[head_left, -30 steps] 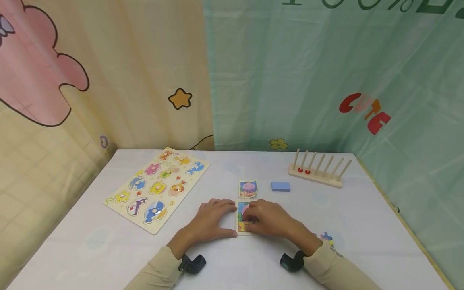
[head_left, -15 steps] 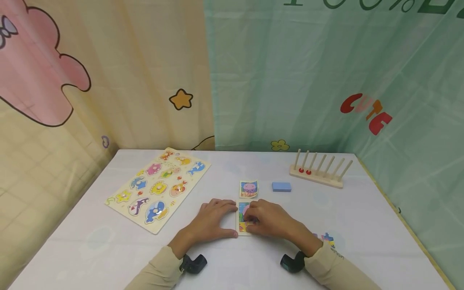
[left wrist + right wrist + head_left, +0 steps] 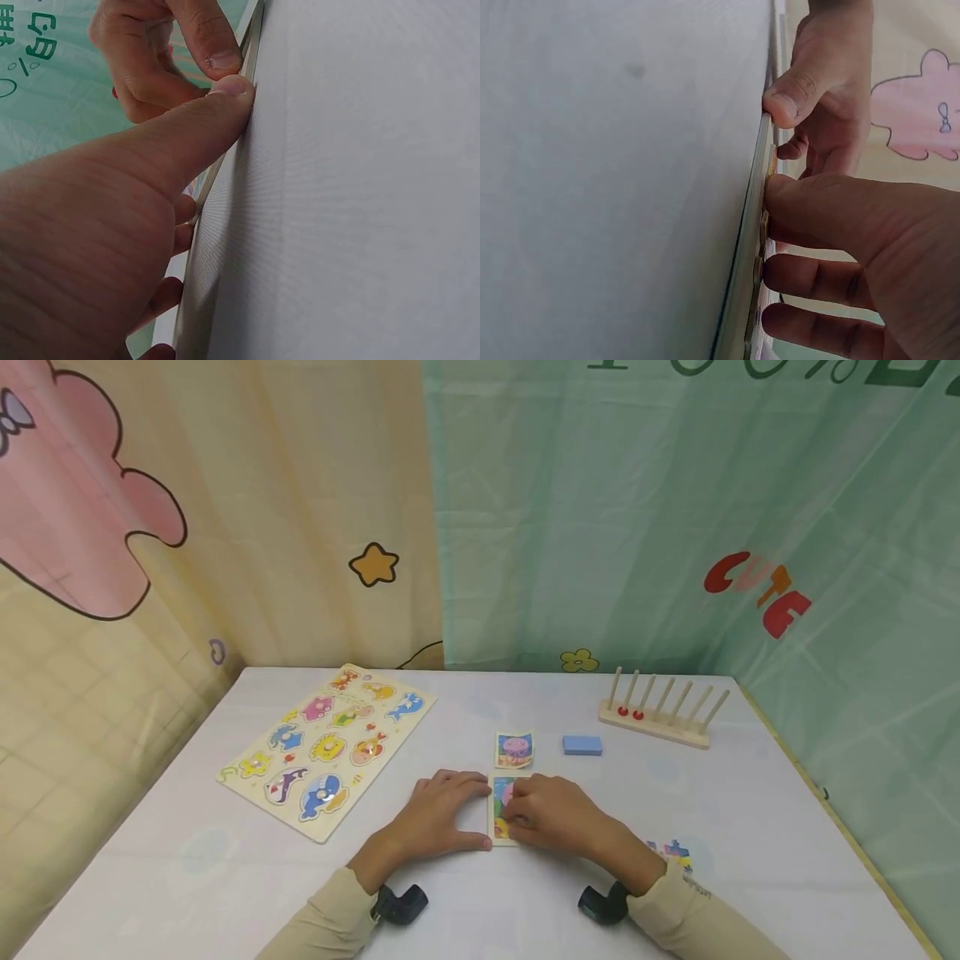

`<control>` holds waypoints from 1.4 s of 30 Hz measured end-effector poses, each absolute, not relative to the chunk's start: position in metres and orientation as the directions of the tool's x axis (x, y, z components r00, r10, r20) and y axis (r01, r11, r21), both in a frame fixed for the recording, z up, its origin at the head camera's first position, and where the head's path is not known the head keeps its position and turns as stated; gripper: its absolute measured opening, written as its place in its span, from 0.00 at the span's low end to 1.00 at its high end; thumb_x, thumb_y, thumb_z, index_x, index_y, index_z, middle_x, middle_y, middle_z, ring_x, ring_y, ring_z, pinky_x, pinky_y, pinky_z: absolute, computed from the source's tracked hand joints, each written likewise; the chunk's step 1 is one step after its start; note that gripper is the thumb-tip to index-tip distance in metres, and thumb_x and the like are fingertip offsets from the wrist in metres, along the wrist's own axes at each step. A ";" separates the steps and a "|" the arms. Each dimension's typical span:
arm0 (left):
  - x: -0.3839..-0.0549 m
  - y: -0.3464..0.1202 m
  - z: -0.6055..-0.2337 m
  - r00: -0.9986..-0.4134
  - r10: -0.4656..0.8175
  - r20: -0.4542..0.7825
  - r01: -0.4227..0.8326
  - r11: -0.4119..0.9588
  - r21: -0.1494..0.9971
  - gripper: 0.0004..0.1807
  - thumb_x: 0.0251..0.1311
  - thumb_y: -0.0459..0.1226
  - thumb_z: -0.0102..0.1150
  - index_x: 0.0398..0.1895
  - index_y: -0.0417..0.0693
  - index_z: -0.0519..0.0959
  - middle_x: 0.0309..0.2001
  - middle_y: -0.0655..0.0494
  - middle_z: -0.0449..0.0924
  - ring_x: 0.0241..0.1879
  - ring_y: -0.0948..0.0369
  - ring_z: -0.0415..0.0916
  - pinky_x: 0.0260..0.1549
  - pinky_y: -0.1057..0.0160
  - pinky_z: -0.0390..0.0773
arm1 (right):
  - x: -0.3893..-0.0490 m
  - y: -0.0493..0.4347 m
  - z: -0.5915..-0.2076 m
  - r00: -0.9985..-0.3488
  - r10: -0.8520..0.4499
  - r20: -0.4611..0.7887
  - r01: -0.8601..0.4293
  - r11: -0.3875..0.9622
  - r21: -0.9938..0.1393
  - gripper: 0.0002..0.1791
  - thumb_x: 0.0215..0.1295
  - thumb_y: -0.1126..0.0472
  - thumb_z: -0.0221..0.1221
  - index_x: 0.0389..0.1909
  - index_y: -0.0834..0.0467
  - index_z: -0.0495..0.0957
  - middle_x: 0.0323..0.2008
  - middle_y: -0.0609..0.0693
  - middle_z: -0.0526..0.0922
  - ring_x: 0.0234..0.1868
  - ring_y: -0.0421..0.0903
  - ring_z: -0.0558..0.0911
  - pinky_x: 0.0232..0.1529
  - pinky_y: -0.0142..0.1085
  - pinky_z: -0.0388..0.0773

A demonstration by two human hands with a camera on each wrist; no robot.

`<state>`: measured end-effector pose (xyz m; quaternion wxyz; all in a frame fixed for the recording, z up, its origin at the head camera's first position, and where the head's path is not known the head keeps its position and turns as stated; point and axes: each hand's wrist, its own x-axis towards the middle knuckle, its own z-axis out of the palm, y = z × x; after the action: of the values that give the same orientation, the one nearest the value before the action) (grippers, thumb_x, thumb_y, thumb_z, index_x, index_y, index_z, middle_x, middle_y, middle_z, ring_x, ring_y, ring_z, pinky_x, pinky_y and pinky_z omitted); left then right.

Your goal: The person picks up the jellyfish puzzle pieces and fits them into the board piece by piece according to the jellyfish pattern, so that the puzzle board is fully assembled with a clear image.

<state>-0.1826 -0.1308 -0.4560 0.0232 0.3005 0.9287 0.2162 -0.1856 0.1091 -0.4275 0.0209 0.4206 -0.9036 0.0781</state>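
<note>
A small jigsaw puzzle in a pale frame [image 3: 497, 797] lies flat on the white table in the head view, partly covered by my right hand [image 3: 557, 814]. That hand's fingers are bent, and its thumb and index fingertips sit close together on a puzzle piece [image 3: 772, 161]. Fingers hide most of this piece. My left hand [image 3: 442, 814] touches the frame's left edge with fingers extended, its thumb at the lower corner. In the left wrist view the left thumb [image 3: 229, 86] presses the frame's side. Several loose jigsaw pieces [image 3: 675, 853] lie beyond my right wrist.
Just behind the puzzle lies a square picture card [image 3: 514, 750] with a pink octopus. A blue block [image 3: 582, 746] is to its right. At the back right stands a wooden peg rack [image 3: 660, 725] with two red beads. A sea-animal knob puzzle board [image 3: 330, 777] lies left.
My right hand's fingertips shift very slightly on the puzzle. My left hand stays at the frame's edge, and the other things keep their places.
</note>
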 end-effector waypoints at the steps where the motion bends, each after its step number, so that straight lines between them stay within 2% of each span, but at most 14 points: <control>1: -0.183 -0.131 -0.456 -0.820 0.566 0.085 0.546 0.727 0.416 0.39 0.54 0.63 0.69 0.67 0.56 0.76 0.69 0.60 0.70 0.67 0.55 0.63 0.56 0.46 0.64 | -0.185 0.108 -0.426 -0.639 -0.762 0.104 -0.769 0.634 -0.084 0.07 0.64 0.52 0.68 0.41 0.46 0.90 0.41 0.42 0.83 0.44 0.43 0.80 0.46 0.41 0.77; 6: -0.183 -0.129 -0.456 -0.827 0.558 0.075 0.534 0.736 0.417 0.40 0.54 0.64 0.68 0.67 0.57 0.75 0.70 0.61 0.69 0.68 0.56 0.62 0.57 0.47 0.64 | -0.182 0.103 -0.422 -0.611 -0.785 0.106 -0.780 0.619 0.088 0.05 0.64 0.52 0.68 0.38 0.44 0.90 0.36 0.41 0.84 0.41 0.44 0.80 0.47 0.45 0.76; 12: -0.181 -0.130 -0.454 -0.828 0.557 0.065 0.529 0.736 0.422 0.40 0.55 0.63 0.68 0.67 0.56 0.75 0.70 0.60 0.69 0.68 0.55 0.62 0.57 0.46 0.63 | -0.180 0.102 -0.421 -0.603 -0.793 0.084 -0.783 0.609 0.127 0.07 0.65 0.52 0.68 0.42 0.44 0.90 0.38 0.42 0.84 0.43 0.44 0.81 0.49 0.45 0.76; 17: -0.181 -0.130 -0.453 -0.825 0.561 0.063 0.530 0.731 0.430 0.39 0.54 0.62 0.69 0.67 0.56 0.76 0.70 0.59 0.70 0.68 0.55 0.62 0.57 0.46 0.63 | -0.185 0.107 -0.428 -0.612 -0.786 0.086 -0.789 0.615 0.006 0.11 0.65 0.50 0.69 0.46 0.45 0.88 0.43 0.42 0.84 0.44 0.42 0.81 0.45 0.39 0.78; 24: -0.183 -0.131 -0.455 -0.820 0.568 0.073 0.541 0.726 0.424 0.39 0.55 0.63 0.68 0.67 0.56 0.75 0.70 0.59 0.69 0.68 0.55 0.62 0.56 0.46 0.63 | -0.192 0.114 -0.433 -0.597 -0.793 0.121 -0.801 0.582 -0.138 0.09 0.64 0.52 0.69 0.44 0.46 0.90 0.41 0.42 0.82 0.40 0.40 0.78 0.40 0.34 0.76; 30: -0.185 -0.132 -0.457 -0.807 0.582 0.095 0.564 0.715 0.413 0.39 0.55 0.64 0.67 0.66 0.55 0.76 0.70 0.59 0.69 0.67 0.55 0.63 0.54 0.47 0.64 | -0.194 0.122 -0.435 -0.630 -0.767 0.122 -0.766 0.587 -0.263 0.13 0.64 0.53 0.68 0.49 0.48 0.88 0.45 0.41 0.82 0.44 0.39 0.77 0.44 0.36 0.76; 34: -0.185 -0.132 -0.456 -0.807 0.584 0.090 0.565 0.718 0.406 0.40 0.55 0.65 0.67 0.66 0.55 0.76 0.70 0.58 0.69 0.67 0.54 0.63 0.54 0.46 0.64 | -0.191 0.139 -0.421 -0.636 -0.759 0.136 -0.753 0.573 -0.324 0.18 0.65 0.54 0.68 0.55 0.51 0.85 0.48 0.43 0.82 0.46 0.39 0.78 0.48 0.39 0.77; 38: -0.184 -0.133 -0.455 -0.814 0.576 0.081 0.554 0.726 0.408 0.40 0.55 0.63 0.68 0.67 0.55 0.75 0.71 0.58 0.68 0.67 0.53 0.62 0.55 0.47 0.64 | -0.184 0.180 -0.406 -0.712 -0.699 0.065 -0.669 0.647 -0.366 0.20 0.65 0.51 0.69 0.55 0.52 0.84 0.47 0.44 0.81 0.48 0.41 0.77 0.50 0.42 0.77; 42: -0.184 -0.134 -0.458 -0.811 0.578 0.093 0.559 0.717 0.417 0.40 0.54 0.63 0.68 0.67 0.55 0.75 0.71 0.58 0.68 0.67 0.53 0.63 0.54 0.47 0.64 | -0.168 0.238 -0.406 -0.807 -0.589 -0.033 -0.534 0.752 -0.387 0.19 0.62 0.47 0.70 0.51 0.51 0.85 0.46 0.40 0.78 0.47 0.43 0.76 0.47 0.43 0.76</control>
<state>-0.1845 -0.1337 -0.4578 0.0219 0.3067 0.9263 0.2179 -0.1682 0.2380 -0.4063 -0.0766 0.3010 -0.9329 0.1825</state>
